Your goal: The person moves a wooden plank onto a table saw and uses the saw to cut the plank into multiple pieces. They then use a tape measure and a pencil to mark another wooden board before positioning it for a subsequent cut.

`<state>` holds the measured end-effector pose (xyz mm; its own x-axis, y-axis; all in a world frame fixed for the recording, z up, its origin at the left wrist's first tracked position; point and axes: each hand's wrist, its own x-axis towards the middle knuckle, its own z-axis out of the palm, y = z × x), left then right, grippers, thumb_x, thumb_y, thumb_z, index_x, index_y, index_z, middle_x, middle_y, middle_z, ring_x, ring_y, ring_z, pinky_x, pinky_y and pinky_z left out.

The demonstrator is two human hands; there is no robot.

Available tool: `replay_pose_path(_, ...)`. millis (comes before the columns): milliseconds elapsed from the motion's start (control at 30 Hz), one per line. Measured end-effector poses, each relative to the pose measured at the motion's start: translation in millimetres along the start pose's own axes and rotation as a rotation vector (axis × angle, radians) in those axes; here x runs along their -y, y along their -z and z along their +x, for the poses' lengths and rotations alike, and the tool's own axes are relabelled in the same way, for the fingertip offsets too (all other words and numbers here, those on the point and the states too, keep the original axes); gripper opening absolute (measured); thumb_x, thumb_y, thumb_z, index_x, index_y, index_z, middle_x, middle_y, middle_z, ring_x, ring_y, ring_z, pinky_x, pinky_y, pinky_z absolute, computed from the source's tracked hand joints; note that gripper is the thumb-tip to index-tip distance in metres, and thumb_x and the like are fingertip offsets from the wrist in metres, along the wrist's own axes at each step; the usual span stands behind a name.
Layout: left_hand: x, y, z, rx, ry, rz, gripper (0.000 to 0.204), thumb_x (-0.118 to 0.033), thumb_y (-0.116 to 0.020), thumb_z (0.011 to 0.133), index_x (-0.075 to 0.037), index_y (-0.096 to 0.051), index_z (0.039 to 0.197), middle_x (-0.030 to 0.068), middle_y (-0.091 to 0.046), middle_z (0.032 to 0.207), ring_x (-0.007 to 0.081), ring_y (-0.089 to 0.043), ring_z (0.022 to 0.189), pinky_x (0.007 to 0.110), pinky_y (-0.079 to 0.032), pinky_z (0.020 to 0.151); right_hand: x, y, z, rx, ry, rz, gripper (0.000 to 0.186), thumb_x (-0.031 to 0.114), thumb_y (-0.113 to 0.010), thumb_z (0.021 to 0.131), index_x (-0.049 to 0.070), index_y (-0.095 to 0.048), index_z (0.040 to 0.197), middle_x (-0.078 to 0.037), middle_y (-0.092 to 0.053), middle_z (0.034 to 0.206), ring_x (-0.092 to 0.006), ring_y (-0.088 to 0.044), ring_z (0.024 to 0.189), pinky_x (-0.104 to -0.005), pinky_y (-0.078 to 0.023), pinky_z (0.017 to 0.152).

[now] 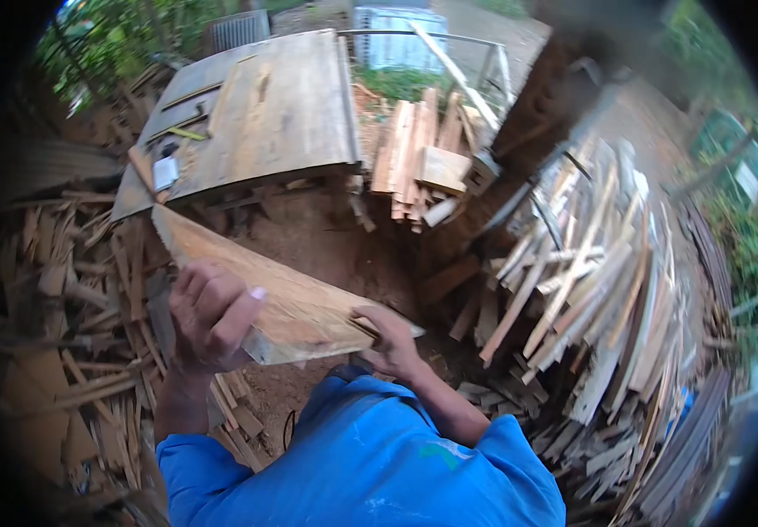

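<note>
And here's the board (287,290), a broad, rough-faced piece up in both hands, just left of the middle of my view, its pointed far end aimed at ten o'clock! The left hand (214,312), at eight, has its grip curled tight over the near left edge, thumb toward the wood. The right hand (387,341), down at six, has a narrow grip pinching the board's right-hand part, thumb on top. Below them, at six, the blue shirt (379,457). Look to eleven: a big wooden surface (308,114), with a small white item (165,173) lying near its ten o'clock edge. Just past twelve, a stack of planks (405,167); at one, a dark, thick post (528,114). A great heap of sticks (589,290) sprawls around three, and at nine, scrap wood (80,299) lies scattered every which way!
</note>
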<state>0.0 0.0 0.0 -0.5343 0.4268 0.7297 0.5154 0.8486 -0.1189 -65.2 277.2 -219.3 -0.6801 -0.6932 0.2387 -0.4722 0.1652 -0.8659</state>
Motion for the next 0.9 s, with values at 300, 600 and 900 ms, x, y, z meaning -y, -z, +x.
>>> replay_pose_path(300, 8, 48, -44, 0.065, 0.303, -0.034, 0.079, -0.08, -0.059, 0.08, -0.006, -0.056, 0.106, 0.0086, -0.057, 0.084, 0.0233, -0.056, 0.075, 0.044, -0.046, 0.074, -278, -35, -133, -0.372, -1.706, 0.834, 0.084, 0.042, -0.071, 0.092, 0.0, -0.033, 0.152, -0.024, -0.054, 0.138, -0.0427, -0.053, 0.127, -0.0579, -0.052, 0.099)
replay_pose_path(600, -77, 45, -73, -0.246, 0.577, 0.088, 0.086, -0.088, -0.045, 0.083, -0.006, -0.061, 0.105, 0.0068, -0.06, 0.079, 0.0224, -0.059, 0.076, 0.047, -0.045, 0.083, -367, -115, -108, -0.35, -1.508, 1.383, 0.08, 0.057, -0.056, 0.095, 0.0, -0.04, 0.149, -0.022, -0.046, 0.15, -0.0407, -0.047, 0.136, -0.0622, -0.038, 0.112)
replay_pose_path(900, -149, 65, -69, -0.125, 0.78, 0.155, 0.082, -0.085, -0.049, 0.083, -0.005, -0.061, 0.093, 0.0071, -0.062, 0.081, 0.0238, -0.063, 0.078, 0.046, -0.048, 0.085, -412, -127, -142, -0.482, -1.285, 1.452, 0.063, 0.038, -0.046, 0.095, 0.001, -0.047, 0.145, -0.019, -0.052, 0.147, -0.0401, -0.051, 0.132, -0.0566, -0.041, 0.111)
